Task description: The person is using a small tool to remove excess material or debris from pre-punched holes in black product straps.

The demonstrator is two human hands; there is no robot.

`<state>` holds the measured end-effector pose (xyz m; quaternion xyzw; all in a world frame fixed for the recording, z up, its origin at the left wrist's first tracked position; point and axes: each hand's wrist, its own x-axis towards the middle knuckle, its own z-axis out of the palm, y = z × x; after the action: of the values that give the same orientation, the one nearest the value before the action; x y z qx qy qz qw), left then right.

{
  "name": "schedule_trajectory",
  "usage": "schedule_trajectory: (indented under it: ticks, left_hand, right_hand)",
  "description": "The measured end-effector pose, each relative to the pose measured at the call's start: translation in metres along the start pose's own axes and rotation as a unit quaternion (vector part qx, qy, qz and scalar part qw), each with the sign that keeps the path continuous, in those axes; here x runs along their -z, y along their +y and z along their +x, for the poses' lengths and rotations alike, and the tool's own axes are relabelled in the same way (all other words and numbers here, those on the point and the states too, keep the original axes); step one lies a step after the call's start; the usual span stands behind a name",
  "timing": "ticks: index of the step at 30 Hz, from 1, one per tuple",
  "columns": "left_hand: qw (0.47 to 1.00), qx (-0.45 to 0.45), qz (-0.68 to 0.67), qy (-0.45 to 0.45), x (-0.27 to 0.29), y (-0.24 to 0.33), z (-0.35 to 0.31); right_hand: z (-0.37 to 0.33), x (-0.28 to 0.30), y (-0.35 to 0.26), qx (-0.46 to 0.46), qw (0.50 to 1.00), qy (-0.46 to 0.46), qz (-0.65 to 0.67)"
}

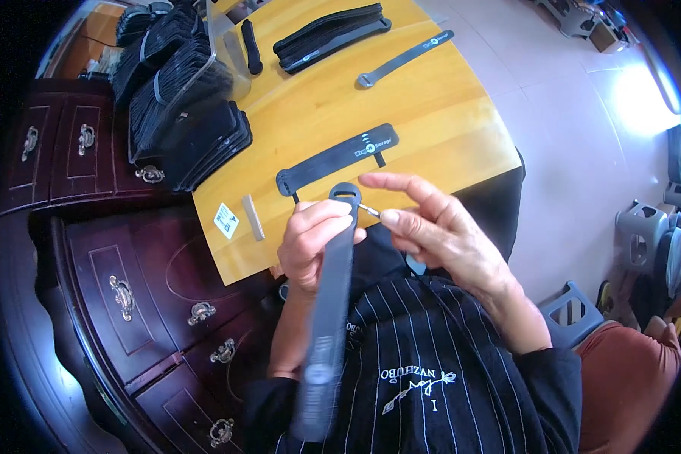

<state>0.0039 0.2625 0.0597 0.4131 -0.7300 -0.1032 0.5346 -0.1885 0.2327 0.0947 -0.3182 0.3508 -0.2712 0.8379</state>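
My left hand (304, 240) pinches a long dark grey strap (331, 291) just below its rounded end, where an oval slot shows. The strap's lower length hangs down in front of my striped apron and is smeared by motion. My right hand (452, 238) is close beside it, index finger stretched above the slot. A thin silver metal tool (372, 212) runs from near its thumb to the strap's edge; its exact kind cannot be made out. Just beyond my hands, a wider dark strap (337, 157) with a printed patch lies on the yellow table (424, 113).
A clear bin (227, 45) of bundled black straps stands at the table's left. A strap stack (333, 38), another strap (405, 59), a white label (225, 220) and a flat stick (253, 218) lie about. Dark drawers are at left, grey stools (571, 314) and a person (628, 378) at right.
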Motion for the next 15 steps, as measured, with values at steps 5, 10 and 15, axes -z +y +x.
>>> schedule_trajectory:
  ticks: [5,10,15]
  left_hand:
    - [0.998,-0.053,0.007,-0.025,0.003,-0.008,0.003]
    - [0.989,0.051,-0.134,0.025,-0.002,-0.006,0.003]
    - [0.943,0.138,-0.283,0.105,-0.012,-0.01,0.001]
  right_hand:
    - [0.01,0.003,0.013,0.382,0.716,0.104,-0.575]
    - [0.01,-0.001,0.007,0.203,0.95,0.012,-0.238]
    - [0.006,-0.005,-0.008,0.17,0.944,0.031,-0.281]
